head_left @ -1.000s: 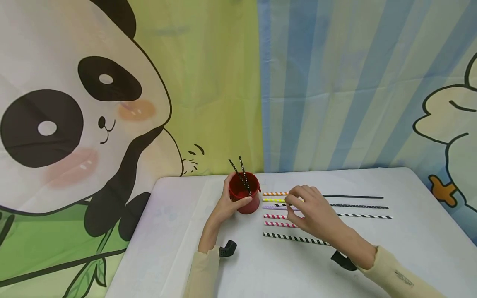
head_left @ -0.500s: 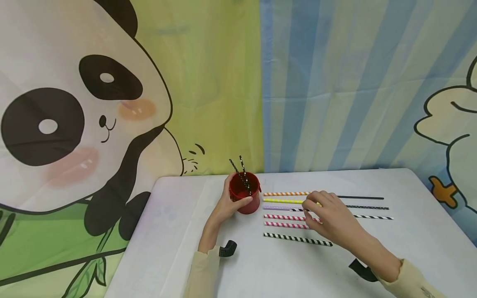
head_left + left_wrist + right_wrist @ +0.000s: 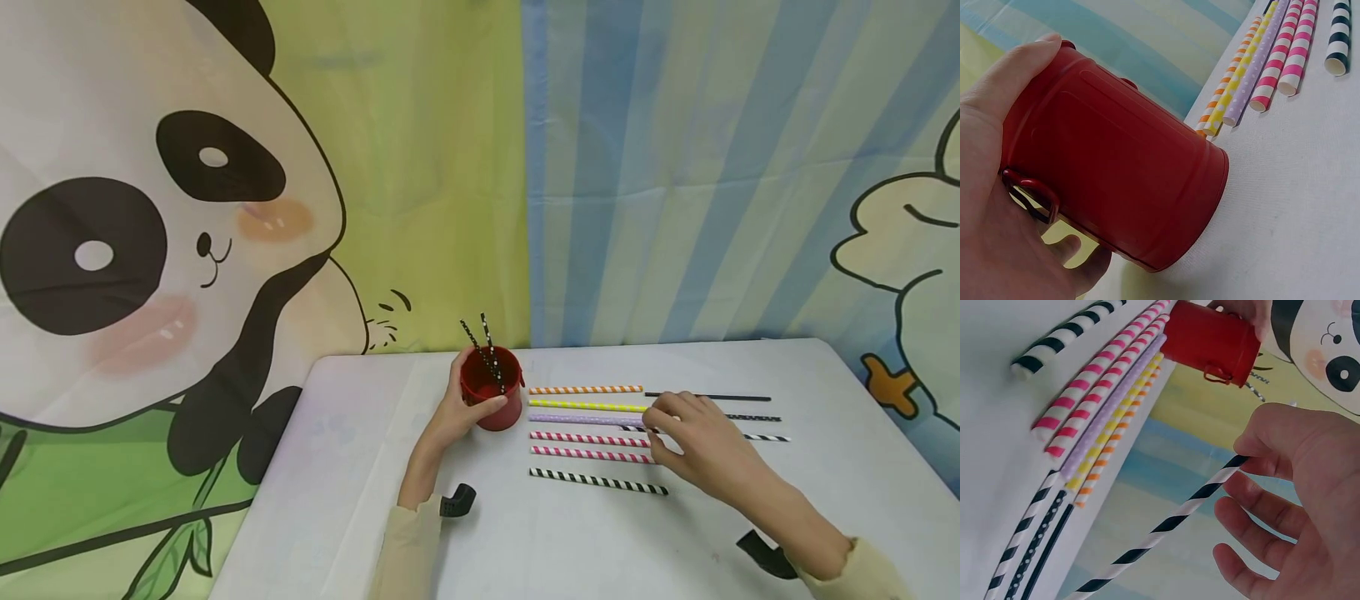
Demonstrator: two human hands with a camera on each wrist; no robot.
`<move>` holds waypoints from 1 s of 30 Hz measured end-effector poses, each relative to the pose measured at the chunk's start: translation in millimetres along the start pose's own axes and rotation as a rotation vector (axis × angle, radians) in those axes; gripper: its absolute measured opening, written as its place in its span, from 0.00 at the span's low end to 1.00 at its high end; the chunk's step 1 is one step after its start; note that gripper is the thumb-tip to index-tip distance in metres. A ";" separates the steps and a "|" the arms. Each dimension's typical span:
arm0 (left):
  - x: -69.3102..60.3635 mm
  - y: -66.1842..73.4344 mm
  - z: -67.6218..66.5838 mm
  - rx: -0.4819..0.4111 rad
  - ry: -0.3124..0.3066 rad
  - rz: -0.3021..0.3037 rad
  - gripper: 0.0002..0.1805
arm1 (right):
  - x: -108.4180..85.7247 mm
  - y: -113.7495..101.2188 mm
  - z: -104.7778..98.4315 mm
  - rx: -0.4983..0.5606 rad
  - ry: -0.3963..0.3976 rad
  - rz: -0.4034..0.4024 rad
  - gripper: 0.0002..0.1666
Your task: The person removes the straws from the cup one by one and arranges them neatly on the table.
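My left hand (image 3: pixel 453 417) grips a small red metal bucket (image 3: pixel 504 408), thumb and fingers spread around its side. Two black straws with white dots (image 3: pixel 491 354) lean inside it. With thumb and index finger, my right hand (image 3: pixel 705 446) pinches a black-and-white striped paper straw (image 3: pixel 1175 522) near one end. In the right wrist view this straw slants down to the left, its far end out of frame. The right hand is over the rows of straws, and its other fingers are loosely bent. A small loop handle (image 3: pixel 1035 194) sticks out from the bucket beside the left palm.
Right of the bucket lie an orange striped straw (image 3: pixel 585 389), a yellow one (image 3: pixel 585 405), a lilac one (image 3: pixel 577 418), two pink striped straws (image 3: pixel 588 453) and a thick black-striped one (image 3: pixel 598 481). Thinner dark straws (image 3: pixel 753 417) lie further right. A curtain (image 3: pixel 637 167) hangs behind the table.
The right hand has moved right and slightly towards me, carrying the striped straw past the row. The left hand and bucket have stayed in place.
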State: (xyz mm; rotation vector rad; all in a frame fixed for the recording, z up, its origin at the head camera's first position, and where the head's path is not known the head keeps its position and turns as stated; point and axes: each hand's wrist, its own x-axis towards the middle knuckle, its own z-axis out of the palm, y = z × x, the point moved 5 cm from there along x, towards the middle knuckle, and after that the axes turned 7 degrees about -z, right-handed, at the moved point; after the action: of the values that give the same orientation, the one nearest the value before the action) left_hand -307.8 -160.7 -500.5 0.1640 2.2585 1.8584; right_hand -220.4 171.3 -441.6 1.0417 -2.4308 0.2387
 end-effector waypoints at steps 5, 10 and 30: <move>-2.4 3.9 1.0 0.006 -0.007 -0.005 0.54 | -13.5 8.7 3.1 -0.034 -0.048 0.044 0.16; -2.4 5.1 1.4 0.012 -0.007 -0.008 0.55 | -30.5 18.6 9.2 -0.057 -0.065 0.053 0.17; -4.1 4.7 0.4 0.008 0.002 -0.022 0.55 | -63.6 48.9 40.8 -0.099 -0.212 0.194 0.15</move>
State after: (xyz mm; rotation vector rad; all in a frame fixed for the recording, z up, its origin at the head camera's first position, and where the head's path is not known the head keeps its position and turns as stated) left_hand -303.9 -160.3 -495.5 0.1382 2.2599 1.8399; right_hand -232.4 231.8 -507.1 0.8253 -2.7073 0.0729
